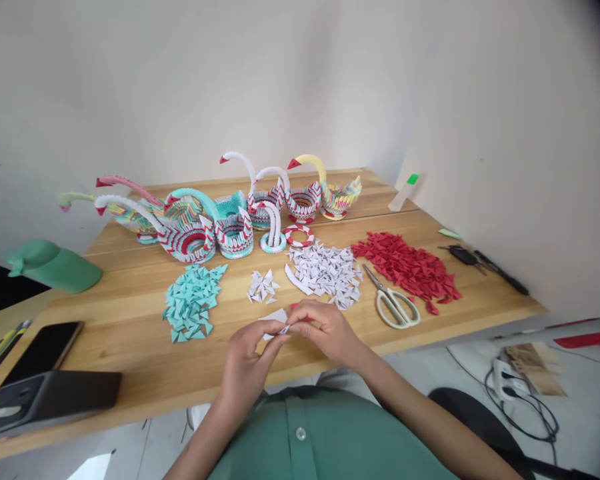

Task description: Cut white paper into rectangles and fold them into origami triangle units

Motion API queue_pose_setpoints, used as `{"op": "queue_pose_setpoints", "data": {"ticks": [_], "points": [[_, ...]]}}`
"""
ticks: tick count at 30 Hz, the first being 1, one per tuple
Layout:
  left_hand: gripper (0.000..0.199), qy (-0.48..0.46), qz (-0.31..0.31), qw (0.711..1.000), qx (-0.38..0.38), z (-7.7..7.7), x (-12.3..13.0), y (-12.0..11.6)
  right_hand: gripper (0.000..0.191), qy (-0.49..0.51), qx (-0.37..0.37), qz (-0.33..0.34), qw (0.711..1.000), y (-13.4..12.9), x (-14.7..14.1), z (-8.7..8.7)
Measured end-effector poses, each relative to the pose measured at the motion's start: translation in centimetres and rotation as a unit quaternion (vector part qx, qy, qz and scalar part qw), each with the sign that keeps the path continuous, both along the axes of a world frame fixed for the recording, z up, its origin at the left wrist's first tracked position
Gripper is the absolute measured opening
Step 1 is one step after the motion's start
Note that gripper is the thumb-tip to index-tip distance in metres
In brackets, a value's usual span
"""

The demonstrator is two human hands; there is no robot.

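My left hand [253, 353] and my right hand [327, 330] meet near the table's front edge, fingertips pinched on a small white paper piece [285, 329] between them. Just behind the fingers lies white paper [279, 315], partly hidden, and a bit of something red shows by my right hand. Beyond are a small group of folded white pieces [263, 287] and a larger white pile [330, 273]. Teal folded pieces [193, 301] are heaped to the left, red ones [407, 267] to the right. White-handled scissors [397, 310] lie in front of the red pile.
Several paper swans [187, 241] stand along the back of the wooden table [145, 360]. A green bottle [55, 265], a phone [43, 352] and a dark box [70, 397] are at the left. Keys [464, 256] and a black pen-like object [503, 273] lie far right.
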State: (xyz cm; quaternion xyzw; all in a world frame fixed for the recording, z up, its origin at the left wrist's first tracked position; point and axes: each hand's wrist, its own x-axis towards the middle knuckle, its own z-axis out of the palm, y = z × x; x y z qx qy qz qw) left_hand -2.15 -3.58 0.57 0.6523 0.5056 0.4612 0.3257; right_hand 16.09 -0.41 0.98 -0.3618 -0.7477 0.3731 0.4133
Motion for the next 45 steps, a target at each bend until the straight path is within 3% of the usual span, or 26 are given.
{"op": "queue_pose_setpoints", "data": {"ticks": [6, 12, 18, 25, 32, 37, 42, 45], "points": [[0.005, 0.006, -0.002, 1.0, 0.03, -0.2, -0.1, -0.1, 0.019, 0.004, 0.023, 0.008, 1.0, -0.1, -0.1, 0.0], [0.008, 0.021, 0.043, 0.994, 0.097, -0.8, -0.2, -0.4, 0.023, 0.006, 0.041, -0.011, 0.999, -0.3, -0.3, 0.0], [0.012, 0.057, 0.005, 0.971, 0.231, -0.2, -0.1, -0.3, 0.018, 0.036, 0.042, 0.003, 0.998, -0.3, -0.4, 0.0], [0.018, 0.096, -0.024, 0.949, 0.299, 0.2, -0.3, -0.1, 0.019, 0.082, 0.01, 0.001, 0.997, -0.7, -0.6, -0.2], [0.017, 0.124, -0.015, 0.946, 0.301, 0.1, -0.1, 0.1, 0.022, 0.12, -0.076, -0.015, 0.99, -1.0, -1.0, -0.7], [0.014, 0.161, -0.015, 0.953, 0.258, 0.2, 0.2, 0.1, 0.023, 0.107, -0.044, -0.03, 0.993, -1.1, -1.0, -1.3], [0.006, 0.136, 0.031, 0.964, 0.227, -0.5, 0.1, -0.1, 0.021, 0.111, -0.034, -0.036, 0.993, -1.0, -0.9, -1.6], [0.009, 0.136, 0.021, 0.963, 0.231, -0.5, 0.1, 0.0, 0.021, 0.115, -0.036, -0.036, 0.992, -0.9, -0.9, -1.6]]}}
